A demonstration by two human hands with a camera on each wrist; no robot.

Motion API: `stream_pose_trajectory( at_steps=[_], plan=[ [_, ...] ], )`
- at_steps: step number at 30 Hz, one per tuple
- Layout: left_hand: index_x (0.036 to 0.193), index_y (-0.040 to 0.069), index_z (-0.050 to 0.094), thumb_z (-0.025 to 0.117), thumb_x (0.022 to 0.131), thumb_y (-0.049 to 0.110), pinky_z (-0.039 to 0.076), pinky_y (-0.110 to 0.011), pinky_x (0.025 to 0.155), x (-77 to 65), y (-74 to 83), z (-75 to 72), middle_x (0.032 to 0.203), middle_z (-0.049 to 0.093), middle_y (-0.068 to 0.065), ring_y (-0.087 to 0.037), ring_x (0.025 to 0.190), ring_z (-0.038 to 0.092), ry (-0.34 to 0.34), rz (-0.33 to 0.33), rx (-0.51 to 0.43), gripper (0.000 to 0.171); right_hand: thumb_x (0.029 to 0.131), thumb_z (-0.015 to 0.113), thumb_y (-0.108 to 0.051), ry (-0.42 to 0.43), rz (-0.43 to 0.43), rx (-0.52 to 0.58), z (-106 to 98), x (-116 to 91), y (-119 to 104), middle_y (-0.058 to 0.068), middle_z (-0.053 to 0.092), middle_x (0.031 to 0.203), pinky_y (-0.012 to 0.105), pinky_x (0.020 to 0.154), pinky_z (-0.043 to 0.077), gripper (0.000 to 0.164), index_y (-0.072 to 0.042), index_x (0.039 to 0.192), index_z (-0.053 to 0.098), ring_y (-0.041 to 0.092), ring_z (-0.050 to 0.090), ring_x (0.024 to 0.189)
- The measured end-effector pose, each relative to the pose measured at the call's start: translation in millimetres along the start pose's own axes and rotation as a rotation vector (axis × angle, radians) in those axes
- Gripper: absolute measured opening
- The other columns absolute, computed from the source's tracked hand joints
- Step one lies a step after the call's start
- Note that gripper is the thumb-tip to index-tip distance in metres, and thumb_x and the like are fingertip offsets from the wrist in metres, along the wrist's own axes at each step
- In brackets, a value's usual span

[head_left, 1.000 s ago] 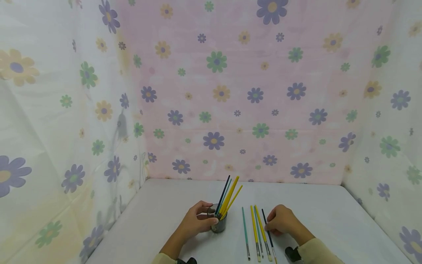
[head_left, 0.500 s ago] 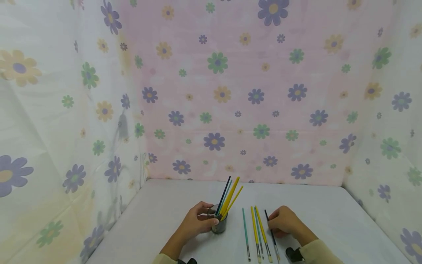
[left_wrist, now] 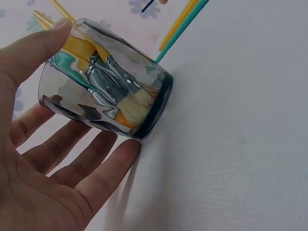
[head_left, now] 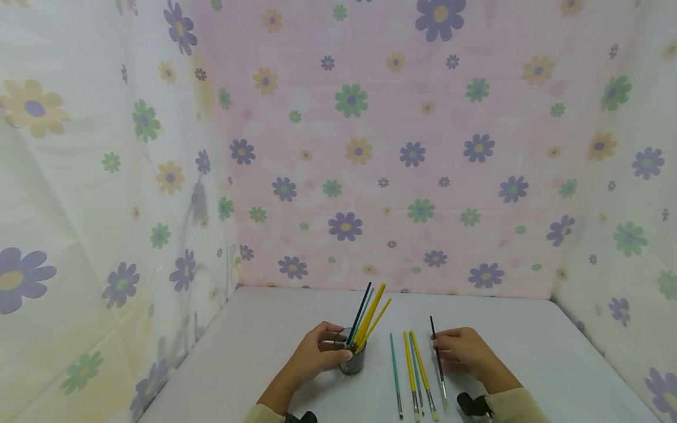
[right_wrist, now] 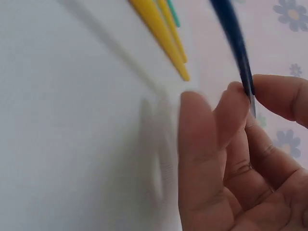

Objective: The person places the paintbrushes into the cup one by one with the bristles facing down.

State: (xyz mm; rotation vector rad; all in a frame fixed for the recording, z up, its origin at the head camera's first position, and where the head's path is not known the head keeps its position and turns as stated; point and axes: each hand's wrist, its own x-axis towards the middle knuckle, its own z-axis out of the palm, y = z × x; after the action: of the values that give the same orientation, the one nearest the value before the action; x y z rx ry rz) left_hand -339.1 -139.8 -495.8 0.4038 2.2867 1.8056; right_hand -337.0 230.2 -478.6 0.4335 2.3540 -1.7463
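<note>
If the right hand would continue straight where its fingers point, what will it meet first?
Holding the dark brush, the right hand would probably meet the nearest yellow brush first, though it may pass above; height is unclear.

No text, label, brand, number or sign can be read anywhere here.

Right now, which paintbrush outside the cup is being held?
The dark blue paintbrush, pinched in the right hand; the two yellow paintbrushes and two teal paintbrushes outside the cup lie on the table.
</note>
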Motion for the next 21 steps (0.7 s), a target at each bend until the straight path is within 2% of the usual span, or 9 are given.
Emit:
stream_pose_trajectory(
  at_steps=[4, 7, 10, 12, 15, 18, 21],
  plan=[
    [0.144, 0.016, 0.054, 0.081, 0.091, 0.038, 0.057, -0.047, 0.102, 0.1, 2.3, 0.2, 0.149, 0.056, -0.015, -0.033, 0.133, 0.06, -0.019, 0.035, 0.032, 0.064, 0.095, 0.076, -0.023, -0.015, -0.026, 0.077, -2, -3, -4, 0.017, 0.072, 0.116, 0.04, 0.074, 0.064, 0.043, 0.002, 0.129, 0.066, 0.023, 0.071, 0.09],
    [0.15, 0.017, 0.051, 0.073, 0.098, 0.032, 0.051, -0.048, 0.109, 0.2, 4.8, -0.1, 0.157, 0.048, -0.015, -0.037, 0.143, 0.05, -0.057, 0.06, -0.011, 0.058, 0.097, 0.074, -0.025, -0.033, -0.048, 0.115, -2, -5, -8, 0.02, 0.07, 0.123, 0.042, 0.076, 0.065, 0.044, 0.001, 0.131, 0.065, 0.025, 0.072, 0.093],
    [0.152, 0.014, 0.049, 0.065, 0.102, 0.022, 0.045, -0.049, 0.115, -0.5, 6.4, -1.0, 0.159, 0.046, -0.015, -0.039, 0.148, 0.044, -0.103, 0.093, -0.056, 0.053, 0.098, 0.073, -0.026, -0.054, -0.079, 0.146, -1, -7, -12, 0.022, 0.068, 0.128, 0.044, 0.079, 0.065, 0.045, 0.001, 0.132, 0.064, 0.025, 0.072, 0.095],
    [0.153, 0.012, 0.049, 0.065, 0.101, 0.016, 0.044, -0.049, 0.117, -1.1, 6.0, -1.7, 0.159, 0.047, -0.016, -0.039, 0.148, 0.043, -0.133, 0.111, -0.078, 0.054, 0.098, 0.072, -0.027, -0.064, -0.101, 0.177, 0, -8, -14, 0.022, 0.067, 0.13, 0.044, 0.08, 0.065, 0.045, 0.0, 0.133, 0.064, 0.028, 0.073, 0.098],
    [0.154, 0.009, 0.047, 0.068, 0.098, 0.011, 0.048, -0.045, 0.114, -1.6, 4.2, -3.0, 0.158, 0.048, -0.016, -0.039, 0.145, 0.047, -0.157, 0.129, -0.093, 0.06, 0.099, 0.071, -0.024, -0.081, -0.133, 0.216, 3, -10, -20, 0.021, 0.069, 0.127, 0.045, 0.082, 0.064, 0.043, 0.001, 0.133, 0.063, 0.032, 0.074, 0.102],
    [0.154, 0.01, 0.046, 0.072, 0.096, 0.012, 0.052, -0.042, 0.109, -1.7, 3.2, -3.6, 0.156, 0.049, -0.016, -0.039, 0.142, 0.05, -0.162, 0.137, -0.088, 0.063, 0.099, 0.071, -0.022, -0.103, -0.163, 0.244, 6, -13, -27, 0.016, 0.071, 0.122, 0.044, 0.083, 0.064, 0.042, 0.002, 0.132, 0.062, 0.032, 0.074, 0.102],
    [0.153, 0.013, 0.048, 0.074, 0.096, 0.017, 0.052, -0.044, 0.109, -1.7, 3.7, -3.5, 0.155, 0.052, -0.014, -0.037, 0.14, 0.053, -0.153, 0.137, -0.057, 0.063, 0.099, 0.071, -0.021, -0.132, -0.19, 0.279, 7, -14, -34, 0.012, 0.072, 0.118, 0.045, 0.085, 0.064, 0.041, 0.003, 0.131, 0.062, 0.028, 0.075, 0.099]
  ],
)
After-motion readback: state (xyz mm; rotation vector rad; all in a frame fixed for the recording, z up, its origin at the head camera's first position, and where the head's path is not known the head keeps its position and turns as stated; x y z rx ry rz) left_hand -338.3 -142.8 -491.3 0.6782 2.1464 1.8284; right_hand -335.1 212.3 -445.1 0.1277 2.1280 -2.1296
